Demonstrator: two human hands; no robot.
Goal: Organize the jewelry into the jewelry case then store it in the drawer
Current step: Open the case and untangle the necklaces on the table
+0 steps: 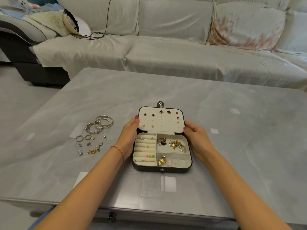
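Observation:
A black jewelry case [162, 170] with a cream lining lies wide on the grey table [232, 146], its lid [160, 120] laid back and studded with earrings. Rings, earrings and chains fill its compartments. My left hand [128, 138] grips the case's left side, thumb on the lid's edge. My right hand [197, 138] grips the right side, thumb at the lid's corner. Loose jewelry lies to the left on the table: silver bangles [100, 124], rings [79, 138] and small gold and silver earrings [92, 148].
A grey sofa [166, 52] runs along the far side of the table, with a patterned cushion [245, 29] at right and a cable, papers and a round hoop [73, 22] at left. A dark handle [111, 216] shows under the table's near edge.

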